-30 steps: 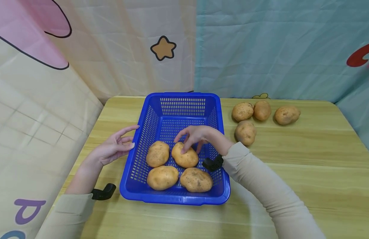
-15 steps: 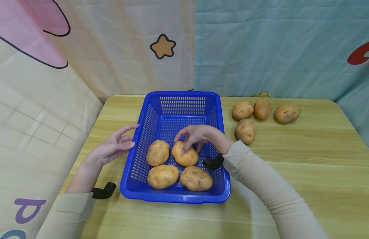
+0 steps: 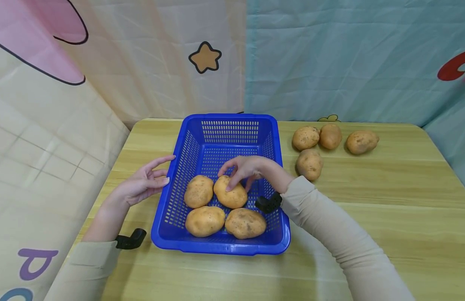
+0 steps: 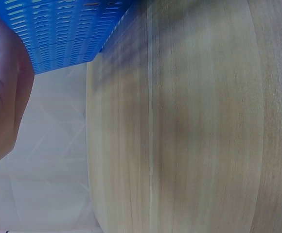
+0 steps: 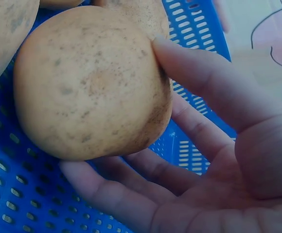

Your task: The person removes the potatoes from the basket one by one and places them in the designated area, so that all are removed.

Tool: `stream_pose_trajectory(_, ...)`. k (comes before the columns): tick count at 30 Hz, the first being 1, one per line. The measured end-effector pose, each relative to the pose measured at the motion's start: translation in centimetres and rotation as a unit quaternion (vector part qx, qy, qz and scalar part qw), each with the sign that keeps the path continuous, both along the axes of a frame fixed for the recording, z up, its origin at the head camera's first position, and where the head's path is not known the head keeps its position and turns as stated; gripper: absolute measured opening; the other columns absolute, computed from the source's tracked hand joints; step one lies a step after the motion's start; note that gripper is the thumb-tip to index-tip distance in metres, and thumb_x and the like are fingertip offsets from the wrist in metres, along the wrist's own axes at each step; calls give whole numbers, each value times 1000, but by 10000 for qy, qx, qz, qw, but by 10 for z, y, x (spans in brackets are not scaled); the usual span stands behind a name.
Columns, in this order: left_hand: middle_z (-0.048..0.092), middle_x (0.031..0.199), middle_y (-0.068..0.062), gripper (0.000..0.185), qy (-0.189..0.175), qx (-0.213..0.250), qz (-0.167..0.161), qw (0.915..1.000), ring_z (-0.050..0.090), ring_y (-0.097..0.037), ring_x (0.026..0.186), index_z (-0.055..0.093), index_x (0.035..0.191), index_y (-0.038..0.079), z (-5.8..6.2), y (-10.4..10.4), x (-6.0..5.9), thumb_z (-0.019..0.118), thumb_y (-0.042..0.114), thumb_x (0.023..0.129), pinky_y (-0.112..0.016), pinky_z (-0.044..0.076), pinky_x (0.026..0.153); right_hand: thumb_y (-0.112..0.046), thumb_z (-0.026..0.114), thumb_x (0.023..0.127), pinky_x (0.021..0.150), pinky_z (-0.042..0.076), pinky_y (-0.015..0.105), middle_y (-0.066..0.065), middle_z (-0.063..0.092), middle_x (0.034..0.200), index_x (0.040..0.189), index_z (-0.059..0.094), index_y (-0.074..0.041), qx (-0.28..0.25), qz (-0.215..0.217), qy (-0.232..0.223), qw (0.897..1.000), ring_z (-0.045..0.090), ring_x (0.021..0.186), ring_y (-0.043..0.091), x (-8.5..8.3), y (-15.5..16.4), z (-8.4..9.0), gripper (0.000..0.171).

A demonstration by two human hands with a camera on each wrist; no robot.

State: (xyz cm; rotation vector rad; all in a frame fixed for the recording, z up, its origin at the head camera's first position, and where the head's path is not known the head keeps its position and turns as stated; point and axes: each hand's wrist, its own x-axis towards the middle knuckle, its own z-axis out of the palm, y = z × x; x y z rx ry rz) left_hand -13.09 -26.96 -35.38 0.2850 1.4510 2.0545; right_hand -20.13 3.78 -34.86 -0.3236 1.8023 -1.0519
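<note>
Potatoes number eight in all: four lie in the blue basket (image 3: 187,150) and four lie loose on the wooden table (image 3: 387,196). Inside the basket they sit in two rows of two toward its near end: a back-left potato (image 3: 198,191), the back-right potato (image 3: 230,193), a front-left potato (image 3: 205,221) and a front-right potato (image 3: 245,223). Neighbours press against one another. The far half of the basket floor is bare mesh.

One right hand (image 3: 244,169) reaches over the basket's right wall and rests its fingertips on top of the back-right potato; the wrist view shows the thumb on one side and loosely bent fingers (image 5: 131,191) beneath and beside that potato (image 5: 92,82), cupping it lightly rather than clamping it. The potato sits on the basket floor.

One left hand (image 3: 142,184) lies outside the basket's left wall, fingers straight and relaxed, fingertips touching the rim about midway along it. It holds nothing.

Loose potatoes sit near the table's far edge, right of the basket: three in a row, namely a left one (image 3: 305,138), a middle one (image 3: 330,136) touching it, and a right one (image 3: 362,141) a little apart. The fourth potato (image 3: 309,164) lies nearer, just beside the basket's right wall.
</note>
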Motion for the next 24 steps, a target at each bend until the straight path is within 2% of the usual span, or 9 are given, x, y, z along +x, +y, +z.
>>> stream_pose_trajectory(7, 62, 108, -11, 54, -5, 61, 0, 10000, 64, -21, 96, 34, 136, 17, 1, 1, 0, 45, -12, 92, -31, 53, 84, 0, 76, 74, 55, 56, 36, 14, 62, 104, 121, 56, -11, -215, -77, -91, 9997, 62, 86, 24, 0, 1, 3, 52)
stream_pose_trajectory(16, 62, 107, -11, 54, -44, -39, 125, 9999, 64, -21, 95, 35, 136, 18, 3, 2, 2, 48, -11, 91, -31, 53, 83, -1, 74, 76, 55, 55, 35, 14, 59, 108, 124, 54, -11, -375, -68, -133, 9992, 61, 87, 23, -1, 2, 9, 53)
stream_pose_trajectory(24, 62, 108, -11, 54, -51, -35, 92, 9999, 64, -21, 95, 33, 136, 17, 3, 2, 2, 47, -11, 92, -31, 54, 83, -1, 73, 77, 57, 56, 35, 17, 58, 109, 125, 53, -11, -461, -137, -102, 9988, 61, 88, 23, -3, 2, 13, 53)
